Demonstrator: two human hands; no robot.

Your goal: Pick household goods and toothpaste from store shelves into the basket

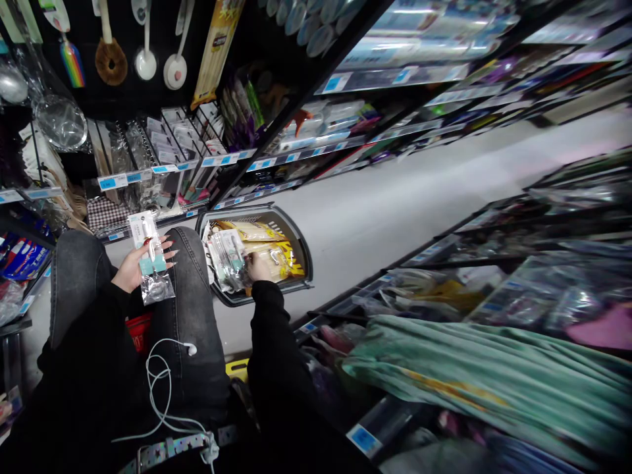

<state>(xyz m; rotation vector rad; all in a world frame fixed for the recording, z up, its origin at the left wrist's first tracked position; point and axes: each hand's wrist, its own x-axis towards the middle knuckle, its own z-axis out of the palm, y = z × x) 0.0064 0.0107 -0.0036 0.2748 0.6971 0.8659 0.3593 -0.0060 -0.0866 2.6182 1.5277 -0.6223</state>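
Observation:
I crouch in a shop aisle with my knees in dark jeans in front of me. My left hand (135, 263) holds a small clear packet (149, 257) with a white and teal card inside, above my knee. My right hand (259, 266) reaches into a grey shopping basket (301, 253) on the floor and grips one of the clear packets (228, 260) lying there. Under those packets lie yellow packages (276, 253).
Shelves with hanging packets, brushes and blue price tags rise at the left and ahead. More stocked shelves line the right side, with green fabric (494, 375) low at the right. A white earphone cable (162, 382) hangs over my lap. The pale floor runs away between the shelves.

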